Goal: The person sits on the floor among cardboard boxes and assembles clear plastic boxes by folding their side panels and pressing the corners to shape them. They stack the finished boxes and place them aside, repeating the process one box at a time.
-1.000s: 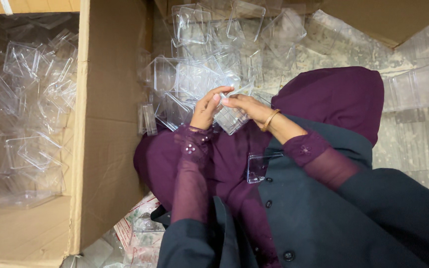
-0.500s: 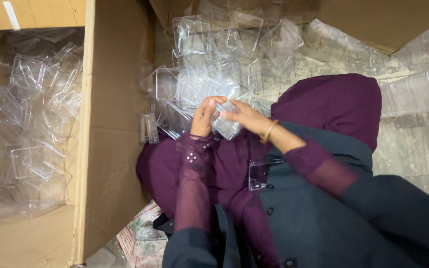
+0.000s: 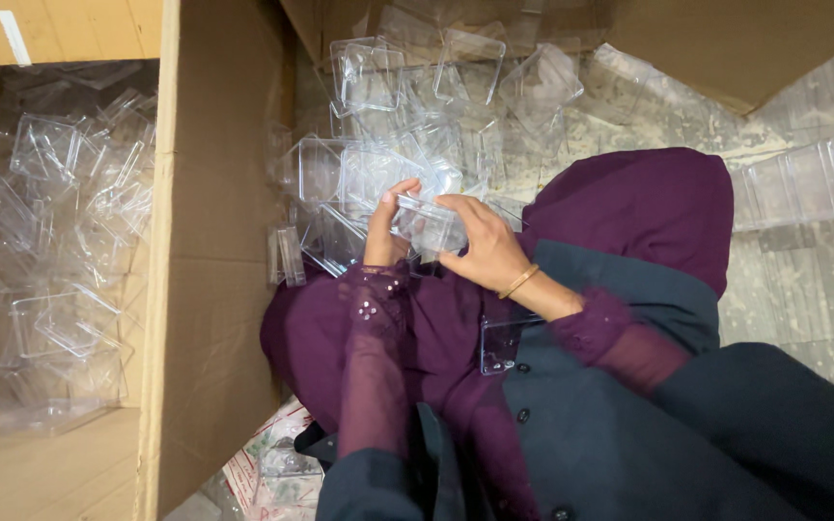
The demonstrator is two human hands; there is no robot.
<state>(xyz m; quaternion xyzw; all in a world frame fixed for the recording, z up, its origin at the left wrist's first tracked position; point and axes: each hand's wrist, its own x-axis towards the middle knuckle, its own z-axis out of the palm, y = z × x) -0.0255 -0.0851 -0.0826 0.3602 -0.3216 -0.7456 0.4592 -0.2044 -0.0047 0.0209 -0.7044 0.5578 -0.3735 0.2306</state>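
Note:
Both of my hands grip one small clear plastic box (image 3: 425, 227) above my lap. My left hand (image 3: 388, 227) pinches its left end with thumb and fingers. My right hand (image 3: 483, 248), with a gold bangle at the wrist, clasps its right end. A pile of clear plastic boxes and lids (image 3: 407, 125) lies on the floor just beyond my hands. Another clear plastic piece (image 3: 500, 345) rests on my lap against the dark vest.
A large cardboard box (image 3: 214, 241) stands at the left, holding several clear plastic boxes (image 3: 60, 232). A row of clear boxes (image 3: 813, 178) sits at the right. A cardboard flap (image 3: 726, 48) overhangs the top right. Printed plastic wrapping (image 3: 272, 463) lies by my knee.
My hands have stayed together on the clear box, shifting it slightly and turning it between the fingers. The view has tilted a little downward.

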